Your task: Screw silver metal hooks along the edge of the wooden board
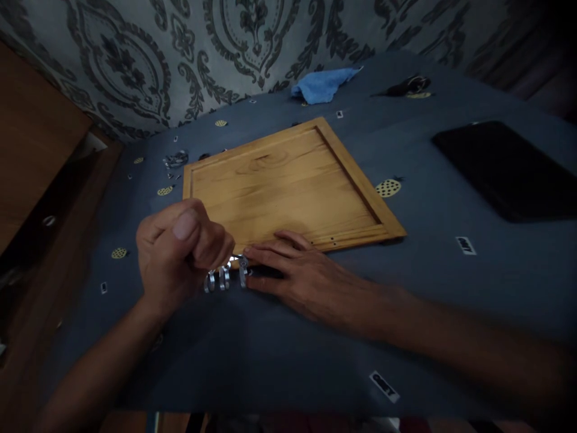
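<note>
A framed wooden panel point(270, 192), like a cabinet door, lies flat on the blue cloth. Several silver metal fittings point(224, 277) that look like hinge parts stick out along its near edge. My left hand point(183, 249) is closed in a fist above the near left part of the panel. From it a thin screwdriver shaft point(236, 257) reaches to the rightmost fitting point(244, 272); the handle is hidden in the fist. My right hand point(302, 273) lies with fingers stretched on the panel's near edge, index finger and thumb beside that same fitting.
Loose metal pieces point(175, 159) and small screws point(171, 176) lie beyond the panel's left corner. A blue rag point(323, 86) and a dark object point(408, 87) are at the back. On the right rests a black flat case point(509, 168). Wooden furniture point(36, 144) borders the left.
</note>
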`<state>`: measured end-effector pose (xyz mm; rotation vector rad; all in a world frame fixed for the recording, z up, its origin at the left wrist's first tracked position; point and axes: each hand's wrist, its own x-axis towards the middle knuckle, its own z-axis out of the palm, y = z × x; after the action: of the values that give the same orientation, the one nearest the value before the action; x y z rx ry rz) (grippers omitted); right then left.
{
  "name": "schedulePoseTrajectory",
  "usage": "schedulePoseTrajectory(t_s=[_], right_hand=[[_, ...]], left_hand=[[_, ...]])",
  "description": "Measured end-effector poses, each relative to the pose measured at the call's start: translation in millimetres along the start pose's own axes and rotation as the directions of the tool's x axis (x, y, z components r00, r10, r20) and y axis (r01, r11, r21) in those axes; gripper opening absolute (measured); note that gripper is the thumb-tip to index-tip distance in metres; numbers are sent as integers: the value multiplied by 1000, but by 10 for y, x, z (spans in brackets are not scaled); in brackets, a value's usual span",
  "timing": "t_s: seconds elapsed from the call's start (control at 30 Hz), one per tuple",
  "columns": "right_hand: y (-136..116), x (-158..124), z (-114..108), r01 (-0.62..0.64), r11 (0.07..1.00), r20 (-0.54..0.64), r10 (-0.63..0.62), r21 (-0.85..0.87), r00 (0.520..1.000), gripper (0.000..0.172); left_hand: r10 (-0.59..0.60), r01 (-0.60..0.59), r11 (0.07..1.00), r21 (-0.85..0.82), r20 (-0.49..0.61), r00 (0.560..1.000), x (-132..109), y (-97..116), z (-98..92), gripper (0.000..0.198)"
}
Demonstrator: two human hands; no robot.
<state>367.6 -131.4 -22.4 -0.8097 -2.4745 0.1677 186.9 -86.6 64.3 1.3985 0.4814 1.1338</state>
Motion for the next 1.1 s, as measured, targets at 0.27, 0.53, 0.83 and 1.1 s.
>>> schedulePoseTrajectory(t_s=[0.27,0.53,0.83,1.1], right_hand=[[-7,1,-14,-9,1000,26,8,9,1000,28],[-10,4,-47,-10,1000,34,9,26,999,31],[1,-5,-1,3,999,7,-3,42,1000,29],[20,-15,14,14,999,14,-15,39,1000,30]], left_hand=[[40,-40,999,-14,-4,999,18,52,-8,50],[59,-59,998,28,12,998,2,260,-34,49],[-10,10,1000,18,-15,1000,-17,136,9,49],[-13,13,1000,11,-29,999,-30,110,24,48]])
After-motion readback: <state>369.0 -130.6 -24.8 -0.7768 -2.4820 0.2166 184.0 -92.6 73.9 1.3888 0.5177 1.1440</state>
